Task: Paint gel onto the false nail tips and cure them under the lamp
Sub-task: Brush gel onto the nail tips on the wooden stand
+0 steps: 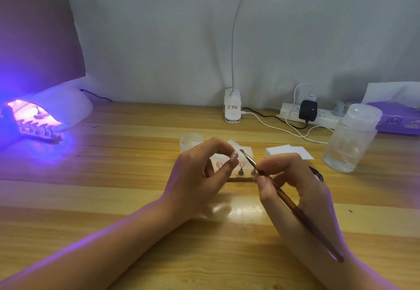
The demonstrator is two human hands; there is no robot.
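Observation:
My right hand (293, 183) grips a thin gel brush (284, 195), its tip raised over a white wipe at the table's middle. My left hand (200, 171) hovers with curled fingers beside pink false nail tips (241, 164) that stand on small metal stands on a wooden strip (241, 179); whether its fingertips pinch a tip is unclear. At the far left a white curing lamp (59, 105) glows violet, and a second strip of nail tips (38, 130) lies partly inside its mouth.
A small clear jar (191, 141) sits behind my left hand. White wipes (288, 151) and a tall clear bottle (352, 139) stand to the right. A clip desk lamp (232, 108), a power strip (306, 113) with cables and a purple packet (400, 119) line the back.

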